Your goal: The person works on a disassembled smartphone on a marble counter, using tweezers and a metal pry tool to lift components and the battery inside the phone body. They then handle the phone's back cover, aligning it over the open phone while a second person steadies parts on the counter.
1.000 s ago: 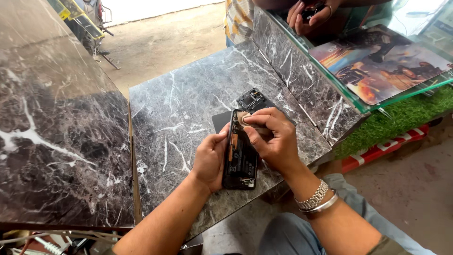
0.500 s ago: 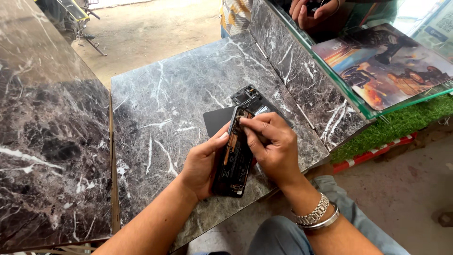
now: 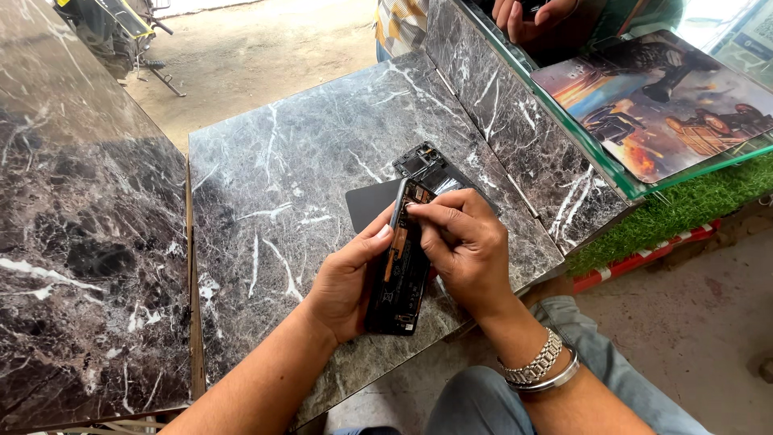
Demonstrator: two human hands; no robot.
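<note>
Nearest to me are my knees in blue jeans (image 3: 491, 395), cut off by the bottom edge. On my right wrist sit two silver bracelets (image 3: 538, 369), one linked and one plain. My left hand (image 3: 342, 282) cups one opened smartphone (image 3: 400, 274) from the side, thumb pressed along its edge, the fingers curled shut around the body. The phone is tilted up off the bench (image 3: 274, 177), its back removed and one orange strip visible among dark parts; the small components are too fine to tell apart. My right hand (image 3: 467, 246) lies over the phone's upper half, its fingertips (image 3: 417, 211) pinched together at the top of the board; whether they hold a tool or a part, I cannot tell.

Just beyond, partly hidden by my hands, lie one dark flat back cover (image 3: 372, 205) and one phone frame (image 3: 421, 159). Farther right, one glass pane (image 3: 620, 181) covers one colourful poster (image 3: 652, 105). At the top edge, another person's hands (image 3: 527, 16) are cut off.
</note>
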